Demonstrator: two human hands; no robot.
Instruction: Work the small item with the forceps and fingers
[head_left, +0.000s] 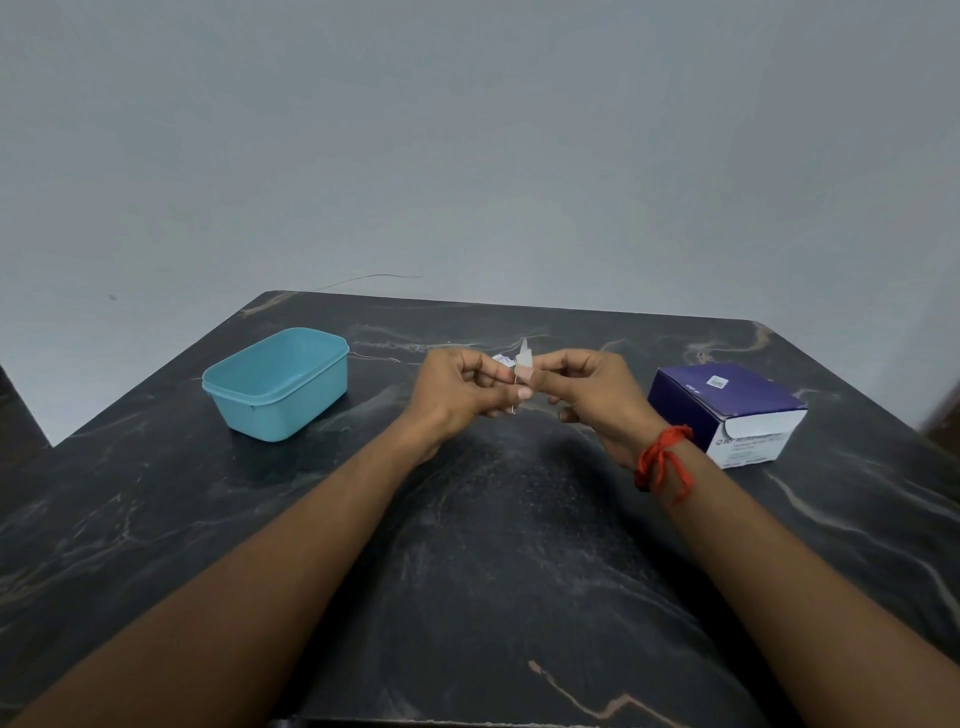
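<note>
Over on the left of the dark marble-look table (156, 519) there's a teal plastic tub (278, 384), no lid on it, sitting well away from the hands. Can't really tell what's inside, maybe a pale speck near the bottom, too small to call.

Moving toward the middle, the left hand (460, 397) is raised a bit above the table, fingers curled in, and its grip is pinched onto a small clear plastic piece (523, 366), which looks like a capped needle or some little medical tip. A scrap of white wrapper (501, 358) pokes out just behind the left fingers, touching or nearly touching the plastic piece; hard to say which. There's also a thin metal-looking sliver hanging down below the thumbs, but it's too fine to be sure what it is.

The right hand (592, 397) comes in from the other side and its grip is also closed on that same plastic piece, thumb and forefinger pinching it right up against the left hand's fingertips. So the piece is held between both hands, roughly upright, pointy end up, above the middle of the table.

The right wrist has a red thread (665, 460) tied around it.

Far right, a purple and white cardboard box (727, 410) sits on the table, closed, near the right forearm but not touching it.
</note>
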